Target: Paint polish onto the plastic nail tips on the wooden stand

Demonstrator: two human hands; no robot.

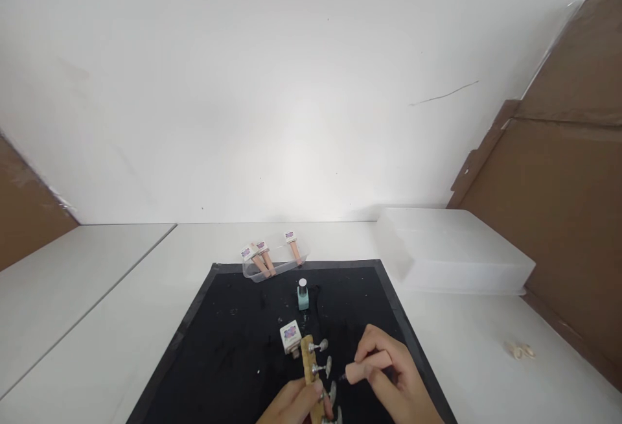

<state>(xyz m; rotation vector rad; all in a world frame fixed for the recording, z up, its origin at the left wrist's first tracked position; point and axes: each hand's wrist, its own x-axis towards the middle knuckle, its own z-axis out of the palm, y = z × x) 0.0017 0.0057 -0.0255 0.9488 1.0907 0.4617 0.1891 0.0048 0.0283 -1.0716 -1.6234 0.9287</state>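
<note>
The person's left hand [294, 404] grips the near end of a wooden stick [309, 362] down at the near edge of the black mat [233, 346]. The stick's long axis runs near to far, tilted a little to the left as it goes away. From its right side a row of small grey nail tips [324, 365] juts out on short metal pegs, one behind the other along the stick.

The right hand [389, 375] sits just right of that row, fingers pinched closed round a pale pink brush handle [364, 371]. The handle lies roughly crosswise to the stick, its dark working end pointing left toward the tips, close to them but still a little apart. So the tips lie directly left of the brush end, and the right hand is the one nearer to them.

Just beyond the stick's far end stands a small white cap [290, 335] with a coloured label, and farther off an open mint-green polish bottle [303, 295]. At the mat's far edge a clear tray [272, 262] holds three more pink-handled brushes. A clear lidded box [451, 252] rests on the white table [121, 320] to the right.

Both wrists and the stick's nearest part are cut off by the frame's lower edge. The brush bristles are too small to make out, and the nearest tips are partly hidden by the left fingers.
</note>
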